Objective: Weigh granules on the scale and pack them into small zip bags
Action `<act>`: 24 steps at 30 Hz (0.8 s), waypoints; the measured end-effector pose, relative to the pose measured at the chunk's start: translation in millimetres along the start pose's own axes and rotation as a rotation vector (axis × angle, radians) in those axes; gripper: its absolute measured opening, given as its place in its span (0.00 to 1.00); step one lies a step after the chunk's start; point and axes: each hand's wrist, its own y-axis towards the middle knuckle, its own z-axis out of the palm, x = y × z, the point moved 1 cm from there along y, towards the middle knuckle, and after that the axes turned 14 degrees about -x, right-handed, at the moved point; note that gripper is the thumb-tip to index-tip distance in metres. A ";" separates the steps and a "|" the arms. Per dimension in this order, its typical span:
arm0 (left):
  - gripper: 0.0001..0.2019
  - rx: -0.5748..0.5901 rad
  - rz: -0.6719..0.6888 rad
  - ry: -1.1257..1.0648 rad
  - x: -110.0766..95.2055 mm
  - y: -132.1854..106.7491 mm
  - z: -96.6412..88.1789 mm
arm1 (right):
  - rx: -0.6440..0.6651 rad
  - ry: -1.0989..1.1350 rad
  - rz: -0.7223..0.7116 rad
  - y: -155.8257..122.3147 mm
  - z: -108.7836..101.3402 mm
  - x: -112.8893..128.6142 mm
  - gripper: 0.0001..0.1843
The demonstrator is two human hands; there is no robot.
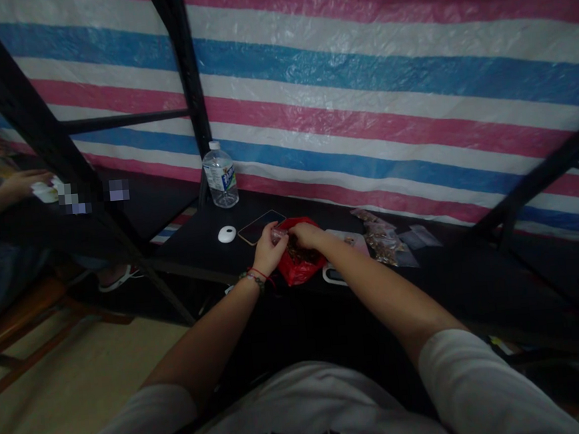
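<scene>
Both hands meet over a crumpled red plastic bag that sits near the front edge of the dark, matte desk. The left hand, with a thin red cord and beaded band at the wrist, pinches a small clear packet between its fingertips. The right hand is curled with its fingers dipped into the bag's open mouth; what they grip is hidden.

Behind the bag lie a flat, glossy phone and a smooth white oval mouse, and a ribbed clear water bottle stands upright by a black metal post. To the right lie several small transparent pouches of brownish bits. A striped woven tarp hangs behind.
</scene>
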 end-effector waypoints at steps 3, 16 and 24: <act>0.24 -0.007 0.003 0.001 0.9 0.4 0.4 | -0.048 0.032 0.019 -2.0 -3.4 -2.9 0.16; 0.24 -0.002 0.005 0.015 1.0 0.5 0.7 | -0.172 0.191 0.013 -21.7 -26.4 -27.0 0.11; 0.24 -0.001 0.011 0.023 0.7 -0.2 0.5 | -0.268 0.221 0.166 -63.6 -69.7 -79.9 0.11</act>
